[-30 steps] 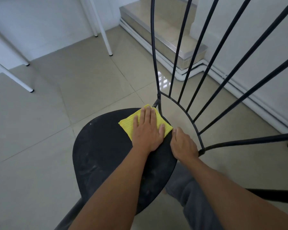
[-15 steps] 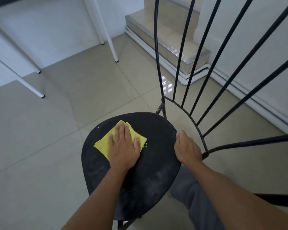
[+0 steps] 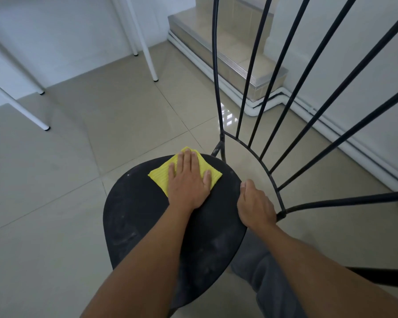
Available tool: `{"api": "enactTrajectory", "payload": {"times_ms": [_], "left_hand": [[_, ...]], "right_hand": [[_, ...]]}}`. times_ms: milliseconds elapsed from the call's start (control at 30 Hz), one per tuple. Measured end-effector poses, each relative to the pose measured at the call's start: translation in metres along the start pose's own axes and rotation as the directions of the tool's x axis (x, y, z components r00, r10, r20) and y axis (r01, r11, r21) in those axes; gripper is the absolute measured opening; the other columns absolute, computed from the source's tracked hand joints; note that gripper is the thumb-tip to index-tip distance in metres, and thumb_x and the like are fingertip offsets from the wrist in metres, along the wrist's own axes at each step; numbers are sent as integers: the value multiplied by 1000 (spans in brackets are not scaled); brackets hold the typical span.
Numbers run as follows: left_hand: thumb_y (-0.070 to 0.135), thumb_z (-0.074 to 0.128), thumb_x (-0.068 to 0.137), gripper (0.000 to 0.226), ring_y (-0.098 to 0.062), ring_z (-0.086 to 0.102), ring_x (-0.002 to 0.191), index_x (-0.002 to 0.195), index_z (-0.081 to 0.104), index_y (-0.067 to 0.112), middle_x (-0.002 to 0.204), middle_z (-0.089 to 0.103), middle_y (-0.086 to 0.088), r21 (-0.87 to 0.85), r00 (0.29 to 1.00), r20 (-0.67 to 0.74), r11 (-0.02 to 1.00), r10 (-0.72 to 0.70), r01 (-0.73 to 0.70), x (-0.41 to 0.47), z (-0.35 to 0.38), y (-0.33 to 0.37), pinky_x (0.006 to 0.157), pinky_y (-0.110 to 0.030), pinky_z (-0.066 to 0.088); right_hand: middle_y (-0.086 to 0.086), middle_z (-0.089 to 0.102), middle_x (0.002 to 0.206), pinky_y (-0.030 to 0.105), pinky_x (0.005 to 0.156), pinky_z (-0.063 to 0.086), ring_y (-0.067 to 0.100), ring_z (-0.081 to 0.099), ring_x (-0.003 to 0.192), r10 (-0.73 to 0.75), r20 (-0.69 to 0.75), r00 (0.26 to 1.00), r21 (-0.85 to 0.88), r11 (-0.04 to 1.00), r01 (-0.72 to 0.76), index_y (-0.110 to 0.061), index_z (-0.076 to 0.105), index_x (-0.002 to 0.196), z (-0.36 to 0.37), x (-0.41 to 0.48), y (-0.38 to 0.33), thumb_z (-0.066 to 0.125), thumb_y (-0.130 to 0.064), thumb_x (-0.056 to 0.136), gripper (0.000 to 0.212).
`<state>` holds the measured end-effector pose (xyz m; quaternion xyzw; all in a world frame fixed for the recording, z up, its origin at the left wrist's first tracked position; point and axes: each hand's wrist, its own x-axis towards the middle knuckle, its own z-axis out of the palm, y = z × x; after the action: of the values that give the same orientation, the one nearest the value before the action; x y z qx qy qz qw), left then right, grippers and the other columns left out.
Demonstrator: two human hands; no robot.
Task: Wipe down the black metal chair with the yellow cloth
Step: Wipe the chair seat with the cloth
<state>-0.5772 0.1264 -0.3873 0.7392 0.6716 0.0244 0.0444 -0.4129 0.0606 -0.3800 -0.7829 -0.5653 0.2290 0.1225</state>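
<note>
Head view: a black metal chair (image 3: 136,214) stands on a beige tiled floor (image 3: 55,203), seen from above and from its side. The round seat is dark, with pale dusty smears on its near half. The yellow cloth (image 3: 159,177) lies flat on the far part of the seat, one corner reaching just past the far rim.

The left hand (image 3: 189,180) lies palm down on the cloth and covers its middle. Its grip is apart: the fingers (image 3: 190,158) are straight and close together, pointing away from the person, with the thumb spread to the right on the cloth.

The right hand (image 3: 255,205) is at the seat's right rim, just beside the curved lower rail of the back. Its grip is clamped on the chair: the fingers bend down over the rim, out of sight below it, and the thumb lies along the top of the seat. The two hands are near each other but apart.

The back rods (image 3: 216,65) fan up and out from the curved rail to the top and right edges of the view. A grey trouser leg (image 3: 257,271) shows under the right forearm.

Beyond the chair is a tiled step (image 3: 228,47) with a ribbed metal nosing, with white trim (image 3: 262,106) running round its foot and along the wall. Thin white legs (image 3: 145,42) stand on the floor at upper left.
</note>
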Motion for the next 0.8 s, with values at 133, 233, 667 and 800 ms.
{"api": "enactTrajectory", "payload": {"times_ms": [133, 233, 667, 800], "left_hand": [[54, 9, 97, 74, -25, 5, 152, 156, 10, 10, 165, 8, -7, 33, 996, -23, 996, -82, 82, -2, -2, -33, 122, -49, 9], [54, 9, 97, 75, -25, 6, 152, 156, 11, 9, 164, 9, -8, 45, 993, -36, 992, -112, 114, -10, -4, -48, 122, -49, 10], [55, 7, 95, 77, -24, 0, 152, 156, 7, 9, 165, 4, -7, 24, 984, -1, 983, -180, 180, -45, -9, -66, 122, -49, 7], [57, 13, 97, 76, -22, -3, 152, 156, 5, 9, 165, 1, -6, -10, 987, 9, 987, -161, 161, -62, -10, -68, 122, -47, 4]], "right_hand": [[8, 60, 87, 39, 67, 41, 27, 51, 73, -5, 0, 1000, -10, 1000, 5, -15, 44, 103, 0, 1, -1, 17, -35, 107, 34], [11, 62, 90, 40, 67, 43, 28, 52, 73, -10, 3, 1000, 4, 1000, 10, -15, 42, 99, -1, 5, -2, 17, -34, 107, 33], [14, 57, 109, 43, 79, 46, 29, 54, 95, -12, -214, 977, 145, 988, 44, -8, 51, 110, -3, 3, -11, 44, -26, 103, 21], [16, 50, 116, 37, 79, 42, 26, 47, 98, 192, -402, 895, 360, 932, -38, -2, 50, 114, 6, -51, -22, 62, -20, 94, 29]]}}
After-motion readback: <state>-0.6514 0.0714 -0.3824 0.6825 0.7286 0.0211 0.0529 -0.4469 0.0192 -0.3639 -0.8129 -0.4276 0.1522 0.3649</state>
